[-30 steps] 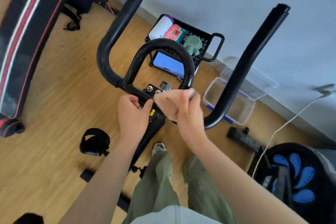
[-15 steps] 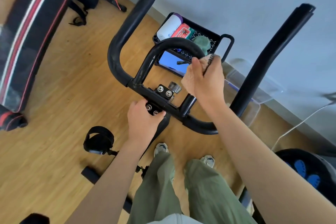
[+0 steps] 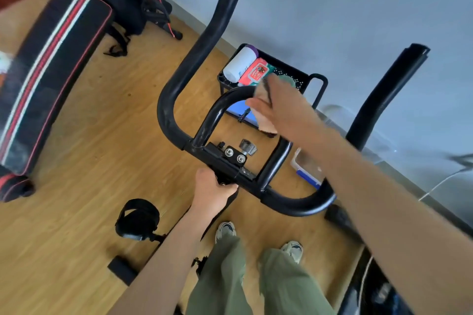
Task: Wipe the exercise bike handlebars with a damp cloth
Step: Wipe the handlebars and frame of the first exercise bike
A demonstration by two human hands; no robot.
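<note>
The black handlebars (image 3: 174, 94) of the exercise bike fill the middle of the head view, with two long outer bars and a small inner loop (image 3: 217, 110). My right hand (image 3: 284, 107) lies on the top right of that loop, shut on a light tan cloth (image 3: 266, 123) pressed against the bar; a dark cord of the cloth hangs below. My left hand (image 3: 212, 186) grips the centre clamp block just under the two bolts (image 3: 234, 155).
A black cart (image 3: 307, 79) with a white roll (image 3: 240, 64) and a red wipes pack (image 3: 256, 71) stands beyond the bars by the wall. A clear plastic bin (image 3: 304, 169) sits right. A striped bench (image 3: 46, 64) is left, a pedal (image 3: 138, 220) below.
My right hand has slid the cloth from the crossbar up the right side of the inner loop to its top. My left hand stays on the clamp. The camera has tilted.
</note>
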